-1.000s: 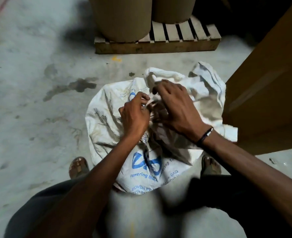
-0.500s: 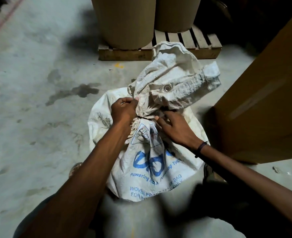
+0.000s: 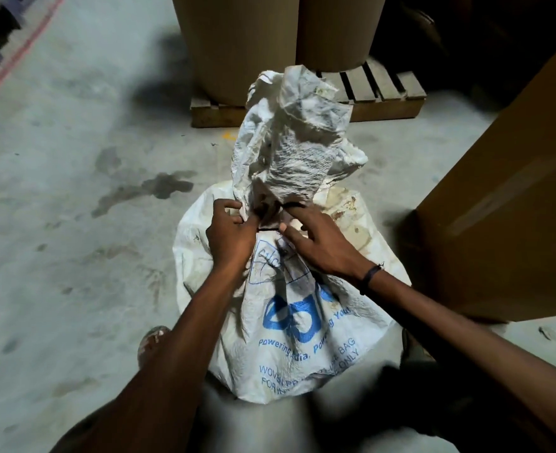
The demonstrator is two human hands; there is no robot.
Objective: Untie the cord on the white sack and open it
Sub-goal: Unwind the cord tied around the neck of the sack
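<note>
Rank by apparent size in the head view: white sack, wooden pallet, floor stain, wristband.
1. white sack, nearest the camera, so enlarged
2. wooden pallet, partly hidden
3. floor stain
4. wristband

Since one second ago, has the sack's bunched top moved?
Yes. The bunched top has risen from lying flat and now stands upright, reaching the wooden pallet.

One white woven sack (image 3: pixel 302 322), neck bound by one dark cord (image 3: pixel 268 229). Two bare hands: left hand (image 3: pixel 229 238), right hand (image 3: pixel 322 246). Two cardboard drums (image 3: pixel 237 44) on one wooden pallet (image 3: pixel 384 93). One wristband (image 3: pixel 369 276). One large cardboard box (image 3: pixel 512 204).
</note>
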